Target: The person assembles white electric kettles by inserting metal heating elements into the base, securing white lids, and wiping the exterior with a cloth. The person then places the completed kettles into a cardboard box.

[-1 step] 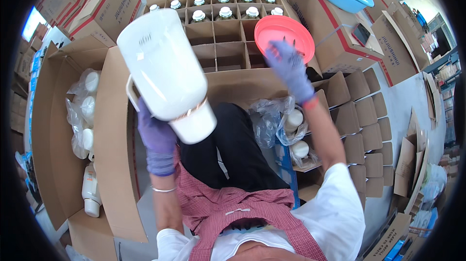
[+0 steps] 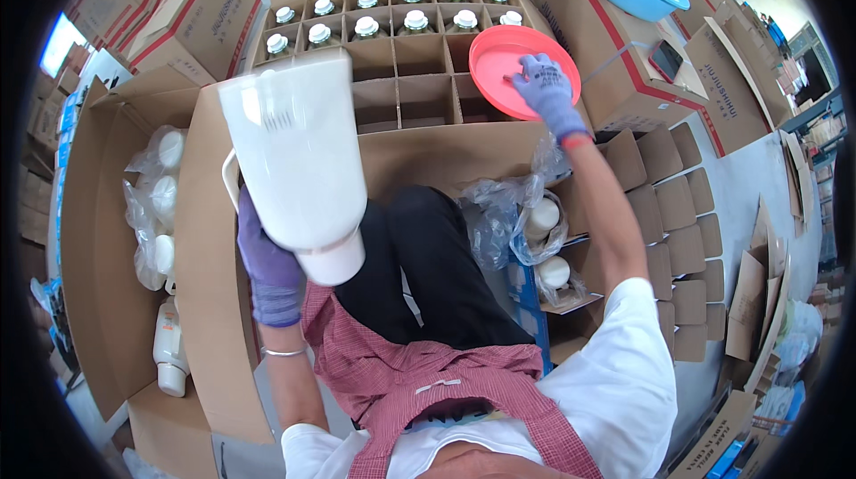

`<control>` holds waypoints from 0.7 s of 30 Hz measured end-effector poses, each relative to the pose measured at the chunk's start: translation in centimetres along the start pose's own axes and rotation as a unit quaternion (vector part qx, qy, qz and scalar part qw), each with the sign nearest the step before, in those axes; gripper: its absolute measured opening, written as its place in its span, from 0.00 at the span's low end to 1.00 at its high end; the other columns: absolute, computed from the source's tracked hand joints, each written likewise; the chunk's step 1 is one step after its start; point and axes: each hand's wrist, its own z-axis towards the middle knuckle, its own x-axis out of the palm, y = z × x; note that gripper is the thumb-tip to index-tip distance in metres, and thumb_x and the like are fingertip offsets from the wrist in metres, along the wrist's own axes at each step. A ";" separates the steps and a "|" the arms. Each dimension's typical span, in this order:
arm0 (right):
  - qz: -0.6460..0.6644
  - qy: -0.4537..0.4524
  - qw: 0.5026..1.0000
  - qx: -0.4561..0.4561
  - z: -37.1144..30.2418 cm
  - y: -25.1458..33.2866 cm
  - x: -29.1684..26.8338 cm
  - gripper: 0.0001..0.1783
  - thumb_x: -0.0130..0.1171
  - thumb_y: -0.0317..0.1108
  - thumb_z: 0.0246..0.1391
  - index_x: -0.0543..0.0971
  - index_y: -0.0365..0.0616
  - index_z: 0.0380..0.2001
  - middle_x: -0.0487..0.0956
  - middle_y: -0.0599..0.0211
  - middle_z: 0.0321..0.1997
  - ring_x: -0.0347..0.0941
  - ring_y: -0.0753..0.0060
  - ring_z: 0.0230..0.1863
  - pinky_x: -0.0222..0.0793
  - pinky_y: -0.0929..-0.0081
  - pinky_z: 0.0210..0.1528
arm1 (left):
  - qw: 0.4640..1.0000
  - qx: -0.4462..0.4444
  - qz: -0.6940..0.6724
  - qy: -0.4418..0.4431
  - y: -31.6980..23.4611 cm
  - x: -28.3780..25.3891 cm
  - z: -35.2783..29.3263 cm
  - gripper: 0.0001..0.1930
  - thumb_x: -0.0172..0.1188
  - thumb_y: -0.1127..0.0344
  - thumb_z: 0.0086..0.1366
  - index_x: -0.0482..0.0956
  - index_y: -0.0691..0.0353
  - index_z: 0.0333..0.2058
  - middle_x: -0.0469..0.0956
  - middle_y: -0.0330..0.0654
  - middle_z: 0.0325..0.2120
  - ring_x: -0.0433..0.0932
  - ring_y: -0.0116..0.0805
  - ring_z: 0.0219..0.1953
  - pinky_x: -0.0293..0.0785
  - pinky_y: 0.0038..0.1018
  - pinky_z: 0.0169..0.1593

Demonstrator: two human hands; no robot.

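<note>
A big white jug (image 2: 294, 163) is held upside down, cap end toward the person, over the near flap of the divided carton (image 2: 419, 91); the left hand (image 2: 267, 270), in a purple glove, has its fingers wrapped around the handle; the right hand (image 2: 546, 91), gloved too, lies with fingers spread flat on a red lid (image 2: 522, 69) at the carton's right edge; capped bottles (image 2: 366, 27) fill the far rows; bagged bottles (image 2: 160, 203) lie in the box at the left.
</note>
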 end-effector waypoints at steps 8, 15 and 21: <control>0.354 0.130 0.922 0.087 3.5 0.5 1.4 0.16 0.59 0.39 0.53 0.78 0.44 0.43 0.80 0.57 0.37 0.79 0.60 0.45 0.74 0.68 0.48 | 0.962 -0.161 0.218 0.042 1.1 -8.3 -1.3 0.25 0.44 0.52 0.75 0.82 0.70 0.43 0.85 0.46 0.34 0.84 0.33 0.34 0.79 0.27 0.39; 0.221 -0.087 0.722 -0.650 -8.3 15.3 -14.6 0.14 0.66 0.37 0.43 0.76 0.53 0.35 0.75 0.70 0.46 0.72 0.65 0.56 0.70 0.59 0.61 | 0.944 -0.246 0.139 0.173 2.1 -8.5 1.9 0.18 0.49 0.57 0.73 0.82 0.66 0.43 0.85 0.43 0.33 0.85 0.30 0.33 0.79 0.25 0.38; 0.049 -0.177 0.614 -0.767 -10.8 17.0 -16.3 0.15 0.64 0.38 0.38 0.75 0.55 0.33 0.73 0.64 0.52 0.69 0.54 0.61 0.67 0.54 0.66 | 0.903 -0.297 0.113 0.288 2.6 -7.2 3.3 0.19 0.53 0.55 0.71 0.83 0.67 0.43 0.85 0.42 0.31 0.84 0.27 0.32 0.78 0.24 0.37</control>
